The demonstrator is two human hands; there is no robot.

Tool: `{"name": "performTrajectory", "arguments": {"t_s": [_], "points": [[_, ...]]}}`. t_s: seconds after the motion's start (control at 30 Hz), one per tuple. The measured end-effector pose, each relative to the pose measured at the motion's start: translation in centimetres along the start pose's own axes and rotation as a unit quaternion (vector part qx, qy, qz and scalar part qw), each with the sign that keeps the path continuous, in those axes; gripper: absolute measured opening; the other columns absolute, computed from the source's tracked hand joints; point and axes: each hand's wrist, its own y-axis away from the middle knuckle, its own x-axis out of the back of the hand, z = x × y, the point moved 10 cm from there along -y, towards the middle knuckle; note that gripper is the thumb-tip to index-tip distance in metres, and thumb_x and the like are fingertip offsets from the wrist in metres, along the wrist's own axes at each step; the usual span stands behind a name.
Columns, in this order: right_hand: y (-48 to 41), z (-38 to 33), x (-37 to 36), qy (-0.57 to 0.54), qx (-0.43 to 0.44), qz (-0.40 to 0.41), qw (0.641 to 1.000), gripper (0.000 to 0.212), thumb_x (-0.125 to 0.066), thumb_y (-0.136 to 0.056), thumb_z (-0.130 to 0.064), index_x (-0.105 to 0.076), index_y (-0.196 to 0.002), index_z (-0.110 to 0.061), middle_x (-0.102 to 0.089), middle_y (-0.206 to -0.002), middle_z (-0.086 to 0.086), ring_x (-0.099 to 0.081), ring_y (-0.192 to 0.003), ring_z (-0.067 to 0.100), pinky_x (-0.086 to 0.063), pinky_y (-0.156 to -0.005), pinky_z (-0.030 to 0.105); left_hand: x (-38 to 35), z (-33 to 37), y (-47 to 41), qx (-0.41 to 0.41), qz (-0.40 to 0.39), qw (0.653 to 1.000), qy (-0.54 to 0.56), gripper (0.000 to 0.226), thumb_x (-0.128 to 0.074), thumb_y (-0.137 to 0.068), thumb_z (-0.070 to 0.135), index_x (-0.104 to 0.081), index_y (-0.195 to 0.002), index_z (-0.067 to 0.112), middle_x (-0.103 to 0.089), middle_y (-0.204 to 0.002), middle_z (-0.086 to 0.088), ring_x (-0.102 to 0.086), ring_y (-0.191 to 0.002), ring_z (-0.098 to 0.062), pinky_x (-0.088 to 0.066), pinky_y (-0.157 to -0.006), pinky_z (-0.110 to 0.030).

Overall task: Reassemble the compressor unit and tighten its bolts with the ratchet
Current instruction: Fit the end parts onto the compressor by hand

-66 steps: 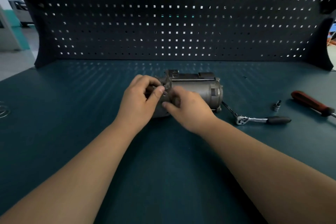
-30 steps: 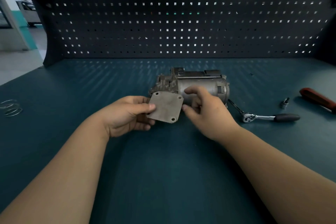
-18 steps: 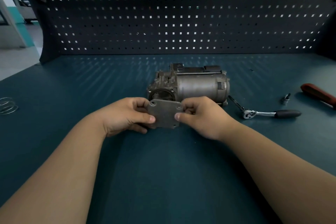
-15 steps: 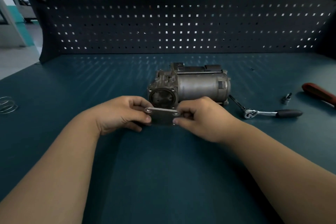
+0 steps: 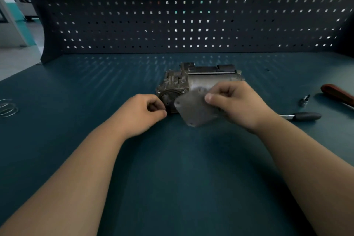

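Observation:
The grey metal compressor [image 5: 203, 79] lies on its side in the middle of the bench, its round open end facing me at the left. My right hand [image 5: 239, 103] pinches the flat grey cover plate [image 5: 195, 110] by its right edge and holds it tilted in front of the compressor, just right of the opening. My left hand [image 5: 139, 115] sits beside the opening with curled fingers, thumb against forefinger, and nothing shows in it. The ratchet's black handle [image 5: 306, 116] lies on the bench to the right; my right wrist hides its head.
A small socket [image 5: 304, 100] stands right of the ratchet, and a red-handled tool [image 5: 337, 95] lies at the far right edge. A wire coil [image 5: 7, 107] rests at the far left. A dark pegboard [image 5: 172, 15] walls off the back of the teal bench [image 5: 172, 168].
Both hands held the plate level in front of the opening; now my left hand has let go and curled up, while my right hand has tilted the plate and shifted it right.

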Motion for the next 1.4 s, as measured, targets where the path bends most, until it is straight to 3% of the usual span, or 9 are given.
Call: {"name": "performTrajectory", "arguments": {"t_s": [0.1, 0.27, 0.37, 0.43, 0.63, 0.77, 1.1, 1.3, 1.4], "points": [[-0.2, 0.2, -0.9, -0.287, -0.057, 0.005, 0.956, 0.039, -0.051, -0.097, -0.014, -0.047, -0.060, -0.021, -0.030, -0.045, -0.007, -0.022, -0.037, 0.009, -0.018, -0.039, 0.018, -0.6, 0.6, -0.1, -0.006, 0.004, 1.000, 0.008, 0.007, -0.068, -0.083, 0.031, -0.066, -0.077, 0.035, -0.065, -0.070, 0.014, -0.060, -0.060, -0.002, -0.042, -0.057, -0.020], [0.8, -0.9, -5.0, -0.543, -0.164, -0.031, 0.823, 0.037, -0.039, -0.101, -0.024, -0.036, -0.064, -0.021, -0.027, -0.042, -0.008, -0.021, -0.031, 0.005, -0.015, -0.031, 0.016, -3.5, 3.9, 0.7, -0.065, -0.057, 0.993, -0.085, 0.008, -0.067, -0.079, 0.042, -0.061, -0.075, 0.040, -0.063, -0.070, 0.017, -0.057, -0.065, 0.007, -0.042, -0.058, -0.018], [1.3, -2.2, -6.9, -0.621, -0.184, -0.044, 0.761, 0.029, -0.040, -0.100, -0.025, -0.039, -0.071, -0.024, -0.026, -0.042, -0.009, -0.022, -0.031, 0.004, -0.014, -0.030, 0.016, -7.7, 9.1, 2.2, -0.161, -0.100, 0.975, -0.120, 0.032, -0.033, -0.077, 0.054, -0.059, -0.084, 0.038, -0.066, -0.090, 0.010, -0.059, -0.087, -0.006, -0.050, -0.077, -0.032], [1.1, -2.8, -6.0, -0.623, -0.158, -0.041, 0.765, 0.028, -0.040, -0.100, -0.024, -0.040, -0.072, -0.024, -0.025, -0.044, -0.010, -0.021, -0.032, 0.004, -0.016, -0.030, 0.016, -10.6, 11.7, 2.0, -0.204, -0.107, 0.952, -0.203, 0.067, -0.010, -0.072, 0.052, -0.060, -0.103, 0.021, -0.062, -0.112, -0.007, -0.054, -0.105, -0.022, -0.047, -0.088, -0.035], [0.2, -2.3, 1.0, -0.599, -0.093, -0.013, 0.796, 0.028, -0.039, -0.100, -0.023, -0.040, -0.071, -0.021, -0.028, -0.041, -0.009, -0.022, -0.031, 0.003, -0.017, -0.030, 0.016, -16.5, 17.3, -0.1, -0.178, -0.137, 0.930, -0.290, 0.042, -0.030, -0.097, 0.025, -0.050, -0.132, 0.014, -0.047, -0.140, -0.012, -0.042, -0.129, -0.029, -0.036, -0.106, -0.038], [0.0, 0.9, 6.8, -0.541, -0.089, 0.072, 0.833, 0.036, -0.040, -0.101, -0.022, -0.036, -0.065, -0.020, -0.028, -0.044, -0.009, -0.021, -0.033, 0.005, -0.017, -0.032, 0.018, -18.1, 18.6, -1.0, -0.085, -0.113, 0.957, -0.252, 0.037, -0.049, -0.092, 0.036, -0.057, -0.119, 0.012, -0.058, -0.122, -0.011, -0.058, -0.107, -0.030, -0.044, -0.078, -0.033], [-0.1, 3.8, 3.9, -0.464, -0.116, 0.033, 0.877, 0.033, -0.039, -0.101, -0.022, -0.037, -0.068, -0.020, -0.029, -0.046, -0.007, -0.021, -0.035, 0.006, -0.020, -0.034, 0.019, -7.9, 10.2, 0.4, -0.047, -0.004, 0.965, -0.257, 0.020, -0.046, -0.097, 0.029, -0.054, -0.104, 0.012, -0.062, -0.108, -0.014, -0.059, -0.096, -0.032, -0.041, -0.071, -0.032], [0.1, 4.7, 0.5, -0.367, -0.134, -0.011, 0.920, 0.035, -0.041, -0.101, -0.019, -0.037, -0.066, -0.021, -0.029, -0.047, -0.006, -0.022, -0.037, 0.007, -0.017, -0.037, 0.017, 1.8, 3.1, 2.4, -0.074, 0.130, 0.985, -0.086, 0.022, -0.062, -0.090, 0.020, -0.062, -0.111, 0.025, -0.057, -0.087, 0.023, -0.057, -0.079, 0.009, -0.039, -0.064, -0.003], [0.7, 5.4, -0.7, -0.257, -0.156, -0.065, 0.951, 0.036, -0.044, -0.100, -0.018, -0.036, -0.065, -0.020, -0.025, -0.051, -0.003, -0.019, -0.039, 0.010, -0.015, -0.038, 0.018, 3.0, 0.6, 2.7, -0.051, 0.149, 0.988, 0.000, 0.019, -0.065, -0.089, 0.018, -0.067, -0.099, 0.034, -0.062, -0.084, 0.024, -0.058, -0.077, 0.012, -0.040, -0.063, -0.001]]}}
